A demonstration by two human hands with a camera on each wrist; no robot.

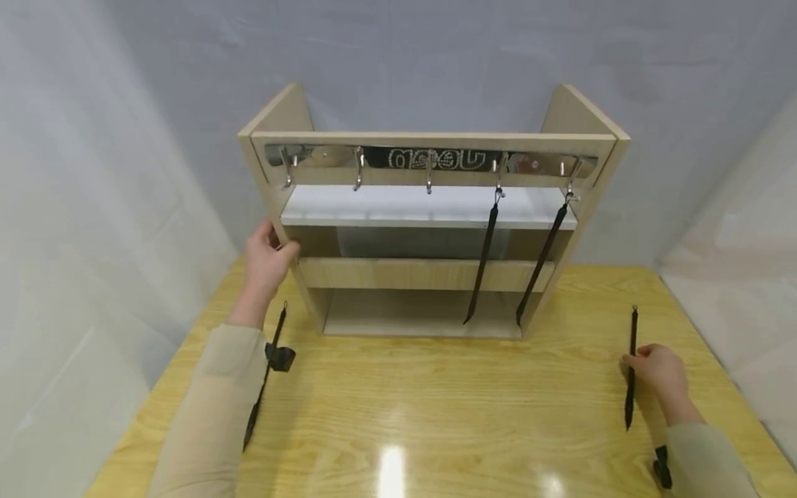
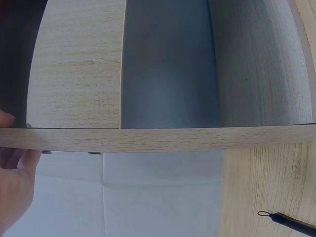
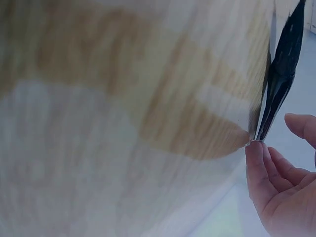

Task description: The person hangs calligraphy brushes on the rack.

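Observation:
My left hand (image 1: 266,259) grips the left side panel of a wooden shelf unit (image 1: 429,275), thumb on the inner face and fingers outside. On the right of the table, my right hand (image 1: 663,373) touches a black calligraphy brush (image 1: 630,404) lying there. In the right wrist view its fingertips (image 3: 256,148) meet the brush (image 3: 284,64), while the thumb stands apart from it. Two more calligraphy brushes (image 1: 487,252) (image 1: 544,256) hang by loops from the two rightmost hooks of a shiny metal hook rail (image 1: 373,158).
Another black brush (image 1: 255,411) lies left of the shelf unit, partly behind my left wrist strap (image 1: 280,357). The remaining hooks on the rail hold nothing. The yellow wood-grain table (image 1: 423,394) ends before pale cloth (image 1: 398,55) at the back and sides.

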